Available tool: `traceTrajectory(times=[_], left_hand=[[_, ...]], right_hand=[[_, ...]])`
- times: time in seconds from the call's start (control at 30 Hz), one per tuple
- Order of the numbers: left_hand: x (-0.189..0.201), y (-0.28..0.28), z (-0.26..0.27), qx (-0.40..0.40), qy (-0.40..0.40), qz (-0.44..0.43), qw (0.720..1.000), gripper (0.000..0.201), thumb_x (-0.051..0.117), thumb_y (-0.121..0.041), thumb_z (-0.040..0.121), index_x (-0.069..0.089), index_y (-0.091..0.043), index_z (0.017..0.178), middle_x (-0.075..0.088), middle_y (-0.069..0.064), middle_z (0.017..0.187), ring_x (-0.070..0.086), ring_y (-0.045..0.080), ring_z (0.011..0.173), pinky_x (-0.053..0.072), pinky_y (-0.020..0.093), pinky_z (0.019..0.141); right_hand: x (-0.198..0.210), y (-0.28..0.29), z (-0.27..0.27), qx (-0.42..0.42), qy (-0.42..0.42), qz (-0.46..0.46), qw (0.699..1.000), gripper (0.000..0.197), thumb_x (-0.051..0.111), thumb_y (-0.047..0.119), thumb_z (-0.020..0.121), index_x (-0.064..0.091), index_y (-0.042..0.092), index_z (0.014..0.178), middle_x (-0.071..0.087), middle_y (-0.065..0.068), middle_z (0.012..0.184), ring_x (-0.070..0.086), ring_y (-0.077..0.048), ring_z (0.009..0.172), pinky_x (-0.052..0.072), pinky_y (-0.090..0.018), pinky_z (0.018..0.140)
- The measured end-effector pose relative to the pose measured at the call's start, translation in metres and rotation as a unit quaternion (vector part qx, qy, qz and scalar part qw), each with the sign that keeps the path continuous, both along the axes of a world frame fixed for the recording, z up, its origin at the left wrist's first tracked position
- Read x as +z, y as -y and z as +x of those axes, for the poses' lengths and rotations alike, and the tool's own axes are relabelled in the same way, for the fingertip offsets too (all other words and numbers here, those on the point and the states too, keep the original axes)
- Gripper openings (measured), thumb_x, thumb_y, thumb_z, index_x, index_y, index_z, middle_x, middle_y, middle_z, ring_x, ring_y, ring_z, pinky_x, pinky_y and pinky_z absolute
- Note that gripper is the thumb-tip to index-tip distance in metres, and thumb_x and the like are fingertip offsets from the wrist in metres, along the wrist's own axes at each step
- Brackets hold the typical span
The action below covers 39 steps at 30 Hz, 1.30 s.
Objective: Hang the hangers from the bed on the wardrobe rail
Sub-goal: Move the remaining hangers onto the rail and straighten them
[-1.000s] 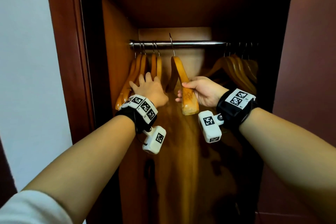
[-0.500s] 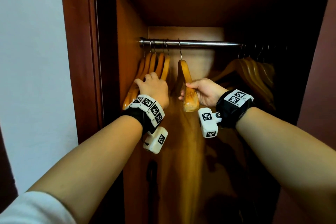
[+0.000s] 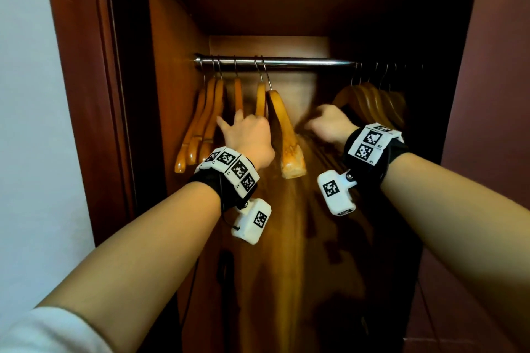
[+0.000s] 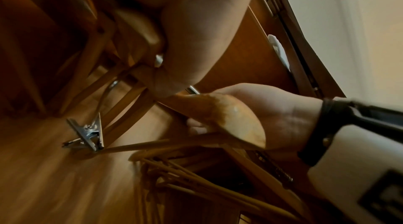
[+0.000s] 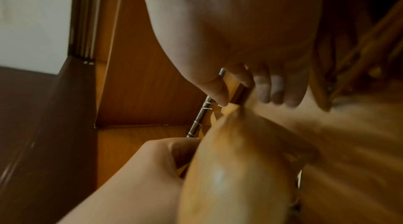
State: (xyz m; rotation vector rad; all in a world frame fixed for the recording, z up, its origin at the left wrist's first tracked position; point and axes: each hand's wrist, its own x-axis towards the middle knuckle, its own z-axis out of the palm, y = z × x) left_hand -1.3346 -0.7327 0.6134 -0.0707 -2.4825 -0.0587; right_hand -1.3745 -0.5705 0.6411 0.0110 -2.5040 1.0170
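Head view: we see a glossy wooden hanger (image 3: pixel 282 129) hooked on the round metal rail (image 3: pixel 275 61), long axis front to back, broad end towards us. Our left hand (image 3: pixel 246 135), fingers straight, presses a group of five more hangers (image 3: pixel 206 120) near the rail's left end. Our right hand (image 3: pixel 329 123) is blurred; its curled fingers seem to pinch the hanger's lower bar.
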Motion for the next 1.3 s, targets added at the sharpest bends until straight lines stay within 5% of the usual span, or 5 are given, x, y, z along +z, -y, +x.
traceTrajectory(times=[0.13,0.33,0.67,1.13,1.3], left_hand=[[0.0,-0.006,-0.001,-0.019,-0.005,0.019,1.0,0.037,0.07,-0.021,0.075,0.061,-0.018,0.111,0.059,0.002,0.124,0.035,0.025,0.137,0.017,0.071,0.109],[-0.003,-0.012,0.001,-0.043,-0.021,0.025,0.999,0.038,0.067,-0.025,0.078,0.059,-0.017,0.114,0.058,0.004,0.12,0.042,0.026,0.129,0.018,0.07,0.11],[-0.007,-0.008,-0.003,-0.081,-0.017,0.033,0.996,0.056,0.061,-0.039,0.084,0.048,-0.023,0.136,0.054,0.007,0.132,0.039,0.031,0.13,0.019,0.066,0.11],[-0.005,-0.026,-0.004,-0.162,-0.021,0.022,0.986,0.043,0.043,-0.045,0.096,0.048,-0.037,0.137,0.041,-0.006,0.146,0.035,0.024,0.136,0.007,0.066,0.114],[-0.005,-0.031,-0.005,-0.156,-0.008,0.006,0.988,0.045,0.042,-0.041,0.095,0.046,-0.031,0.139,0.044,-0.002,0.144,0.038,0.027,0.135,0.005,0.069,0.113]], right_hand=[[0.001,-0.029,0.004,-0.18,0.011,0.19,0.965,0.065,0.061,0.034,0.089,0.037,0.01,0.145,0.024,-0.017,0.155,0.021,-0.039,0.144,0.022,-0.053,0.117],[-0.007,-0.045,-0.012,-0.227,0.135,0.21,0.942,0.096,0.067,0.045,0.088,0.013,0.002,0.154,0.022,-0.028,0.155,0.022,-0.046,0.143,0.026,-0.056,0.116],[-0.012,-0.05,0.002,-0.147,0.095,0.169,0.97,0.037,0.054,0.01,0.095,0.049,-0.004,0.129,0.061,-0.021,0.12,0.062,-0.036,0.107,0.051,-0.039,0.08],[-0.008,-0.013,0.011,0.031,0.015,0.121,0.992,0.032,0.061,0.005,0.081,0.062,0.009,0.112,0.069,-0.015,0.101,0.066,-0.033,0.096,0.056,-0.044,0.085],[-0.009,-0.014,0.018,0.037,0.02,0.136,0.99,0.053,0.043,0.044,0.103,0.052,0.004,0.135,0.059,-0.017,0.132,0.056,-0.033,0.12,0.044,-0.043,0.103]])
